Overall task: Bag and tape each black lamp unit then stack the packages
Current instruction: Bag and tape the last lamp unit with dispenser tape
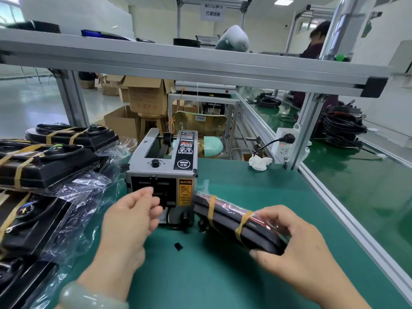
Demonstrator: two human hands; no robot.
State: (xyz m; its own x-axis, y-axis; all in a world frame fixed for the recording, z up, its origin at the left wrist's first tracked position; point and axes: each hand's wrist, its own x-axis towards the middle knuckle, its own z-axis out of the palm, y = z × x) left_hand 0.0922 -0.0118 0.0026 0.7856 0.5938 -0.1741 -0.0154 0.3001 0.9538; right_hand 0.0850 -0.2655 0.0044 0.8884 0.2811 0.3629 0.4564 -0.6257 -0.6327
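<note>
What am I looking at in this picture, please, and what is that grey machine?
This single picture comes from a camera worn on a person's head, looking down at their own hands over a green work table. The grey box is an electric tape dispenser. The left hand reaches to its front outlet; whether it holds tape I cannot tell. The right hand grips a black lamp unit, already in a clear bag with two tan tape bands. At the left lie finished packages, stacked. A small black piece lies on the table near the hands, and a crumpled white rag sits further back.
</note>
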